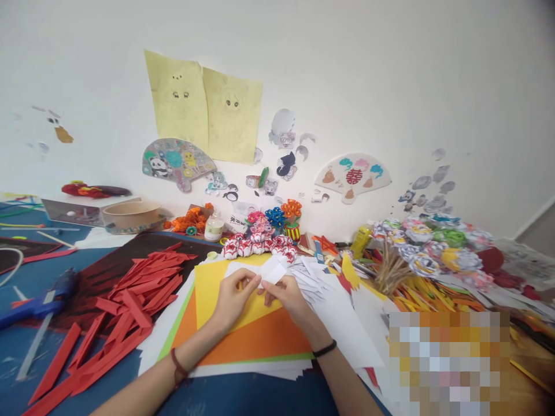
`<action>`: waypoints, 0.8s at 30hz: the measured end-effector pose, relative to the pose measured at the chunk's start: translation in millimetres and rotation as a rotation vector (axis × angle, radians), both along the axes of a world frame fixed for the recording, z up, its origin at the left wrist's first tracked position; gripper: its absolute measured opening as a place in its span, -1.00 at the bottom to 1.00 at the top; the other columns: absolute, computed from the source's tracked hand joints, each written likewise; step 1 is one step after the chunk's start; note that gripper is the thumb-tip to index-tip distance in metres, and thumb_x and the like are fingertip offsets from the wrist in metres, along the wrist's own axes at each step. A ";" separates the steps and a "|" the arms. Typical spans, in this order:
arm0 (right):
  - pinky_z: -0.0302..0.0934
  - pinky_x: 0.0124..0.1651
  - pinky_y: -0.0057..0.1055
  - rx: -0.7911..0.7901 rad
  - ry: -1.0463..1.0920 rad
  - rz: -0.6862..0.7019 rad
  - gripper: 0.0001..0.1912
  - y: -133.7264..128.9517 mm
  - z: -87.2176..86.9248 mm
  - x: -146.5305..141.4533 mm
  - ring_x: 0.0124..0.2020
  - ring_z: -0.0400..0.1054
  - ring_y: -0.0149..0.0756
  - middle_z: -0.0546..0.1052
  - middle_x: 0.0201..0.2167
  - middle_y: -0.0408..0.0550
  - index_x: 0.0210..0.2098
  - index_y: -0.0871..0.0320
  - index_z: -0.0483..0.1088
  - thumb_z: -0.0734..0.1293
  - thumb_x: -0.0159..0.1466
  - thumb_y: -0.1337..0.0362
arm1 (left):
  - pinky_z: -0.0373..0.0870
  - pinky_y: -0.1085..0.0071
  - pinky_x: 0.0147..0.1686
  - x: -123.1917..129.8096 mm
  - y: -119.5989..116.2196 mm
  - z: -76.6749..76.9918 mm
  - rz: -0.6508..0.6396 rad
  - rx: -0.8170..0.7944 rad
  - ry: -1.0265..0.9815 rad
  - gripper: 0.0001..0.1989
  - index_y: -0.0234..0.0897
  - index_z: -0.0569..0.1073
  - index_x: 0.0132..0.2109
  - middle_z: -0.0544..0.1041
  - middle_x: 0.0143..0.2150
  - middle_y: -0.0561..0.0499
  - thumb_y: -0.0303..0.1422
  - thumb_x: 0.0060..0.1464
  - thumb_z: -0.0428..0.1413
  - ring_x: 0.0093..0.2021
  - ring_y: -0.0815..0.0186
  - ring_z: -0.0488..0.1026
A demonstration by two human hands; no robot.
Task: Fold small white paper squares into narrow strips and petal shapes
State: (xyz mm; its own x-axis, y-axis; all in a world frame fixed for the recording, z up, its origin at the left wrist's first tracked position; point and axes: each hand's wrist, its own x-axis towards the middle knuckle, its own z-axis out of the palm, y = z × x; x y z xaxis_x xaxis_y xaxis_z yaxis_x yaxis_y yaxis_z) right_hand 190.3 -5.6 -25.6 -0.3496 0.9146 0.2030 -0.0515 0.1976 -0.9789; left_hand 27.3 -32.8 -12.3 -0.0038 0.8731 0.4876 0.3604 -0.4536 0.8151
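Observation:
A small piece of white paper (273,271) is pinched between both hands above the stacked sheets. My left hand (236,294) has its thumb and fingers closed on the paper's left part. On the right part, my right hand (286,294) grips it the same way, and the fingertips nearly meet. Beneath the hands lie a yellow sheet (212,300) and an orange sheet (255,346), with green and white sheets under them. Loose white folded strips (310,280) lie just right of my right hand.
Red folded strips (134,306) are heaped at left, near a blue glue gun (47,303). Paper flowers (260,242) stand behind the sheets; more flowers (433,248) and yellow strips (425,297) lie at right. A round bowl (132,216) sits at back left.

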 end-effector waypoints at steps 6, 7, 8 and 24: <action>0.20 -0.51 -0.48 0.011 0.001 -0.005 -0.60 -0.4 0.4 0.0 -0.63 0.33 -0.42 0.49 -0.62 -0.08 -0.43 0.27 0.53 0.40 0.12 -0.01 | 0.17 0.46 -0.40 0.6 -4.7 3.8 0.004 0.018 0.015 -0.68 -0.29 0.48 -0.44 0.43 -0.50 0.05 -0.17 0.15 0.06 -0.45 0.34 0.26; 0.21 -0.50 -0.48 0.009 -0.001 -0.011 -0.60 -0.7 0.6 -0.3 -0.64 0.32 -0.41 0.49 -0.64 -0.08 -0.44 0.26 0.53 0.40 0.12 -0.01 | 0.17 0.46 -0.39 0.7 -5.1 3.8 0.006 0.022 0.018 -0.68 -0.29 0.49 -0.44 0.44 -0.50 0.05 -0.17 0.15 0.07 -0.45 0.34 0.27; 0.22 -0.50 -0.47 0.008 -0.002 -0.020 -0.61 -0.8 0.6 -0.6 -0.64 0.32 -0.41 0.49 -0.64 -0.08 -0.45 0.26 0.53 0.40 0.12 -0.01 | 0.17 0.46 -0.39 0.8 -5.4 3.7 0.010 0.025 0.021 -0.68 -0.29 0.49 -0.44 0.45 -0.49 0.05 -0.18 0.15 0.07 -0.44 0.34 0.28; 0.21 -0.46 -0.41 0.098 -0.006 -0.080 -0.72 -4.1 9.9 0.9 -0.58 0.31 -0.34 0.44 -0.69 -0.10 -0.67 0.18 0.43 0.42 0.04 0.13 | 0.27 0.46 -0.36 -8.6 -1.4 17.1 -0.174 -0.119 -0.025 -0.70 -0.32 0.47 -0.39 0.53 -0.43 0.00 -0.20 0.16 0.05 -0.41 0.32 0.41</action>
State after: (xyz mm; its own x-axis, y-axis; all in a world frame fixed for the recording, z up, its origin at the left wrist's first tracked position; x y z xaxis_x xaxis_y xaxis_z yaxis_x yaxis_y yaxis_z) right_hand 191.1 -9.7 -15.7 -0.2783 0.9154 0.2909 -0.0258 0.2956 -0.9550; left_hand 18.7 -34.1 4.8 0.1409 0.9131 0.3827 0.2645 -0.4073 0.8742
